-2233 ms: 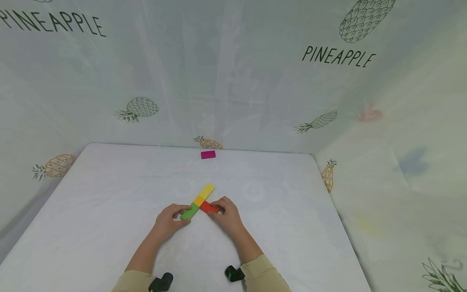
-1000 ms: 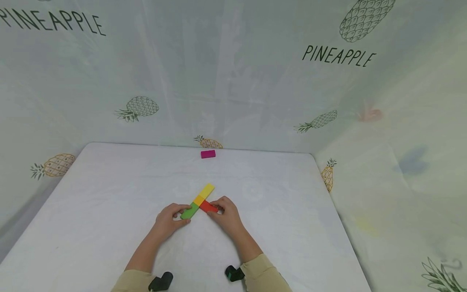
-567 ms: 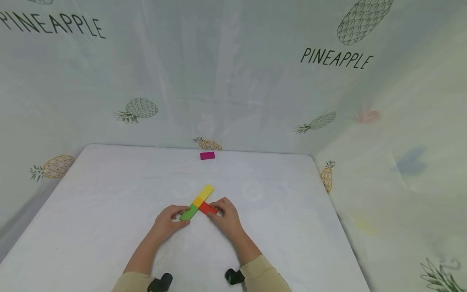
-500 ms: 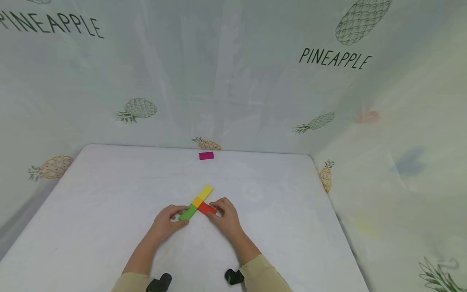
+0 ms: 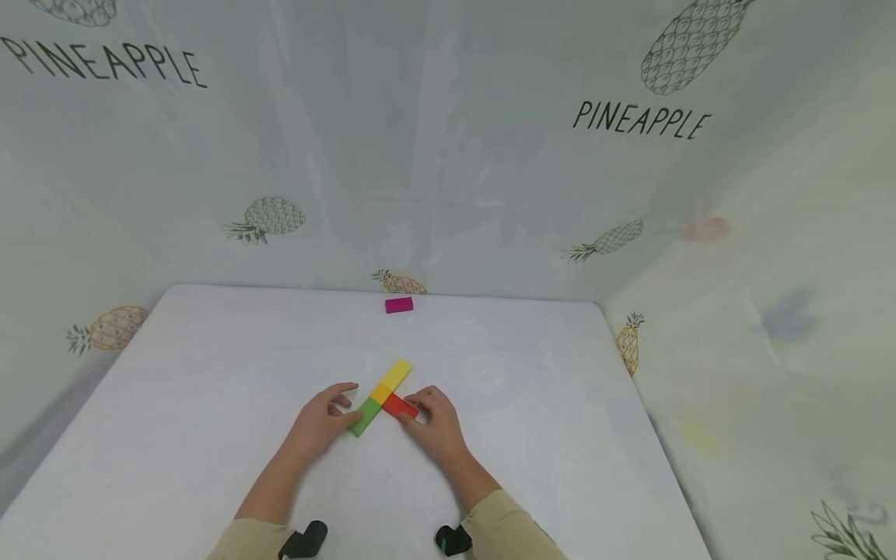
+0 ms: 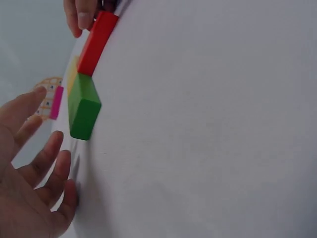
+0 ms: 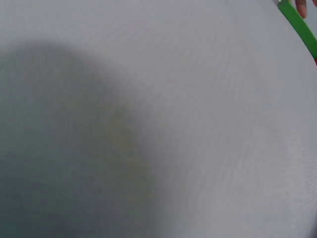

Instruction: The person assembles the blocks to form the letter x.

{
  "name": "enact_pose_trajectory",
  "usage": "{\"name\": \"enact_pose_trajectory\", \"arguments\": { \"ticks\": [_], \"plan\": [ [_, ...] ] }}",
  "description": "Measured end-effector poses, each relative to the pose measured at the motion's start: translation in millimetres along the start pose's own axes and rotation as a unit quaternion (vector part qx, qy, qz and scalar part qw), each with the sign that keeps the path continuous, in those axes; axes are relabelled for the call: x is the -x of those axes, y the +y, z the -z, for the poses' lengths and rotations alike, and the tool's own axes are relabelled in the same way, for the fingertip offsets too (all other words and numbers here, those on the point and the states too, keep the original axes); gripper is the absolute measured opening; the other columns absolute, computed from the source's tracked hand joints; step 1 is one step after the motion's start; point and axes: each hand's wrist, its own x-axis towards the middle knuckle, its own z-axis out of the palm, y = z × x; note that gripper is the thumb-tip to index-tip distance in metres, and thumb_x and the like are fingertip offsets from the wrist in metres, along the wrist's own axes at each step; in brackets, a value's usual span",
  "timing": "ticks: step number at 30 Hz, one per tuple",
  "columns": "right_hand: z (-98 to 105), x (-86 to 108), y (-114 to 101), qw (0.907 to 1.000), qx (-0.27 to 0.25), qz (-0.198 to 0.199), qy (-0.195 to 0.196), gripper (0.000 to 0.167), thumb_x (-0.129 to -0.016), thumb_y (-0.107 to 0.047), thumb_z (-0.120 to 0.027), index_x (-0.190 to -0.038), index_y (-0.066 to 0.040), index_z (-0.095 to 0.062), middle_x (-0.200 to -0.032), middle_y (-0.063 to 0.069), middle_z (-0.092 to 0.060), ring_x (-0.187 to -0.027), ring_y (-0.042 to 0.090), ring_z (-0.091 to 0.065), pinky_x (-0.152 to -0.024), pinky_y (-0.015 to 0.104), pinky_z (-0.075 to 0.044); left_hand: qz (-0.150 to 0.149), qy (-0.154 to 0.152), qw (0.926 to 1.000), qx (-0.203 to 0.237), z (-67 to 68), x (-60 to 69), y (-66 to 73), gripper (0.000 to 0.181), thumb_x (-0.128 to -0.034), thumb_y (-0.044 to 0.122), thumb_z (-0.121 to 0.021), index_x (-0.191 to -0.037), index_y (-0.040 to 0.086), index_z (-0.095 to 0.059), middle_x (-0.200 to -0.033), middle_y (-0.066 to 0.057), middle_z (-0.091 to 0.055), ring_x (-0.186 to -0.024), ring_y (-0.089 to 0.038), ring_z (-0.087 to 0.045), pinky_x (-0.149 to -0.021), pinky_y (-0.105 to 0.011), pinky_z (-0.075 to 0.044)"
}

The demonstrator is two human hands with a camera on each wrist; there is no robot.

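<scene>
A green block [image 5: 365, 418], an orange block [image 5: 381, 393] and a yellow block [image 5: 397, 374] lie end to end in a slanting row on the table. From the row's right side a red block [image 5: 400, 405] juts out, and my right hand [image 5: 435, 424] pinches its outer end between thumb and fingers. My left hand [image 5: 322, 420] is beside the green block with its fingers spread. In the left wrist view, a gap shows between those fingers and the green block [image 6: 84, 109]. The right wrist view catches only part of the green block [image 7: 299, 27] at its corner.
A magenta block [image 5: 399, 305] lies by itself at the table's far edge. The white-covered table [image 5: 560, 435] meets a pineapple-printed sheet [image 5: 448, 155] at the back and sides.
My left hand has let go of the green block, its fingers opening away from it. My right hand keeps its pinch on the red block. The head view has tilted slightly.
</scene>
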Motion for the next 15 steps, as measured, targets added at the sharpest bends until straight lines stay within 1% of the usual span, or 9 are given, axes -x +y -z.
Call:
{"name": "enact_pose_trajectory", "arguments": {
  "ticks": [4,8,11,15],
  "plan": [
    [0,0.9,-1,1.0000,0.001,0.004,0.000,0.018,-0.087,-0.024,-0.075,-0.102,-0.016,-0.073,-0.095,-0.008,-0.058,-0.087,0.009,-0.052,-0.077,0.026,-0.046,-0.006,-0.003,0.9997,-0.021,5.2,-7.7,7.2,0.053,-0.0840,0.021,-0.077,-0.133,0.014,-0.058,-0.104,-0.005,-0.061,-0.086,-0.020,-0.052,-0.068,-0.032,-0.044],
    [0,1.0,-2,0.9999,0.006,0.010,0.006,0.017,-0.086,-0.023,-0.075,-0.100,-0.016,-0.073,-0.094,-0.008,-0.058,-0.086,0.009,-0.052,-0.077,0.026,-0.046,-0.030,-0.004,0.9977,-0.061,8.9,-18.7,13.9,0.051,-0.0843,0.022,-0.077,-0.131,0.012,-0.059,-0.102,-0.005,-0.062,-0.085,-0.020,-0.052,-0.068,-0.032,-0.044],
    [0,1.2,-2,0.9998,0.012,0.014,0.008,0.017,-0.085,-0.023,-0.075,-0.100,-0.015,-0.073,-0.093,-0.008,-0.059,-0.086,0.009,-0.053,-0.077,0.026,-0.047,-0.042,-0.004,0.9953,-0.088,11.2,-25.5,19.6,0.050,-0.0846,0.022,-0.077,-0.130,0.011,-0.060,-0.101,-0.005,-0.062,-0.085,-0.020,-0.052,-0.069,-0.031,-0.045],
    [0,1.8,-2,0.9999,0.015,0.005,0.004,0.017,-0.086,-0.024,-0.075,-0.101,-0.016,-0.073,-0.094,-0.009,-0.059,-0.087,0.008,-0.052,-0.078,0.025,-0.047,-0.051,-0.006,0.9937,-0.100,14.3,-32.5,27.4,0.048,-0.0852,0.022,-0.077,-0.129,0.010,-0.061,-0.102,-0.006,-0.061,-0.086,-0.022,-0.052,-0.070,-0.032,-0.046]
  ]
}}
